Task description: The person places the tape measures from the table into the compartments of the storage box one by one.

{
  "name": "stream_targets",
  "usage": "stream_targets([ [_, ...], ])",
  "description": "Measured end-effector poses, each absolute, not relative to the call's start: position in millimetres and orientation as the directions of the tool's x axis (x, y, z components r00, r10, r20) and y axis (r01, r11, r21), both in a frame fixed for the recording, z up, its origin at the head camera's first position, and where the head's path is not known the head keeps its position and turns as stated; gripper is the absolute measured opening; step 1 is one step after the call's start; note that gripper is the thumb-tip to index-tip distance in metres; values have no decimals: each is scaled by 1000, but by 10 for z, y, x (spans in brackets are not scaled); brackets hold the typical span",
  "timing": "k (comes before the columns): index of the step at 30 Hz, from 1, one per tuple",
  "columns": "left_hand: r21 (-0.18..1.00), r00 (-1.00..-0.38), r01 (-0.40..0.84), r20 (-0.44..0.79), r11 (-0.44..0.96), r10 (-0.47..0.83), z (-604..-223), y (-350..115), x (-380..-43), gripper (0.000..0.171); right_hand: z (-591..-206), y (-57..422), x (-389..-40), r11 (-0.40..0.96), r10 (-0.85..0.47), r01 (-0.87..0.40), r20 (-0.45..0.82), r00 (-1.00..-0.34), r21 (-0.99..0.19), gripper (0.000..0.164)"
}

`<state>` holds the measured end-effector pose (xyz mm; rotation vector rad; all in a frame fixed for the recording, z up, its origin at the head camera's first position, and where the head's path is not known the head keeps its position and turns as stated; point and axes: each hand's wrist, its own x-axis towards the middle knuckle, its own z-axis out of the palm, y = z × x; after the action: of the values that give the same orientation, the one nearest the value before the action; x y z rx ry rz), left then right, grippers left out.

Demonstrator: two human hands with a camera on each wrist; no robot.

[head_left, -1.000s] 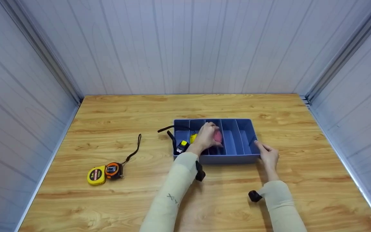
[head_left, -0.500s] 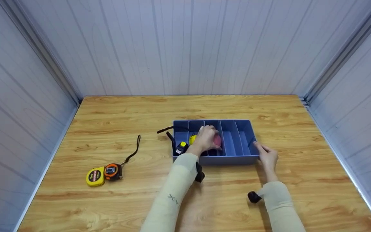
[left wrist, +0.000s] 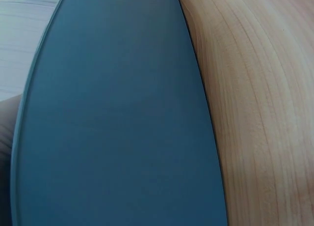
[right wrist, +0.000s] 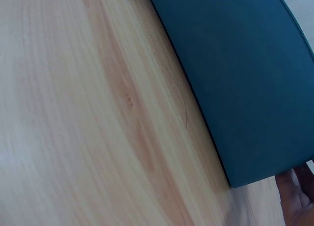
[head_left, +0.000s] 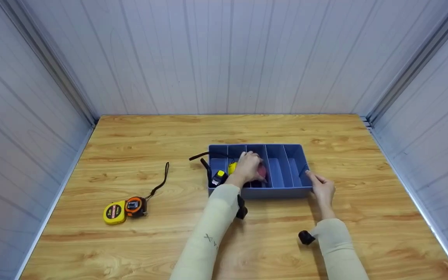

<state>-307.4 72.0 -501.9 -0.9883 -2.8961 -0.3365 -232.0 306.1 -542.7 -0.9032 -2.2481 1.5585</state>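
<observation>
In the head view, my left hand [head_left: 248,168] reaches into the third compartment from the left of a blue divided tray [head_left: 261,193]. It holds a pink tape measure [head_left: 262,171], mostly hidden by my fingers. My right hand [head_left: 323,190] grips the tray's right wall near the front corner, thumb over the rim. A yellow tape measure [head_left: 232,167] shows in the second compartment, partly behind my left hand. The leftmost compartment holds a black-and-yellow tape measure [head_left: 219,178]. The left wrist view shows mainly the tray's front wall [left wrist: 117,113]; my right fingers [right wrist: 289,196] appear beside the tray's corner in the right wrist view.
A yellow tape measure [head_left: 114,212] lies left on the wooden table [head_left: 150,249], touching an orange-and-black one [head_left: 135,206] with a black wrist strap [head_left: 163,181]. Black straps [head_left: 199,156] hang over the tray's left edge. Pale panels [head_left: 224,58] enclose the table's back and sides.
My left hand and the pink tape measure have sunk slightly lower in the compartment. My right hand keeps its grip on the tray wall.
</observation>
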Motion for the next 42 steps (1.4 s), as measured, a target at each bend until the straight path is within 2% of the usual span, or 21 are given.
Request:
stream_targets([
  [12, 246, -799, 593, 63, 767, 598, -5000, 724, -3071, 59, -5548, 3097, -2370, 237, 636, 332, -112, -764, -913, 56],
  [19, 254, -778, 619, 63, 744, 625, -4970, 711, -3063, 49, -5375, 3018, -2312, 242, 623, 325, -110, -774, -914, 44],
  [22, 268, -776, 619, 63, 738, 628, -4953, 700, -3052, 46, -5462, 3058, -2349, 242, 627, 336, -118, -770, -910, 46],
  [27, 312, -768, 626, 84, 715, 635, -4920, 676, -3031, 43, -5835, 3225, -2507, 269, 659, 349, -93, -746, -898, 60],
  [31, 362, -773, 610, 79, 705, 629, -4889, 662, -3005, 41, -5941, 3276, -2551, 279, 656, 344, -84, -750, -896, 67],
  [37, 374, -766, 622, 106, 688, 635, -4840, 642, -2957, 39, -5840, 3232, -2503, 278, 641, 357, -105, -760, -892, 67],
  [42, 373, -764, 622, 99, 688, 637, -4784, 619, -2921, 41, -5727, 3206, -2474, 256, 619, 362, -135, -774, -896, 60],
])
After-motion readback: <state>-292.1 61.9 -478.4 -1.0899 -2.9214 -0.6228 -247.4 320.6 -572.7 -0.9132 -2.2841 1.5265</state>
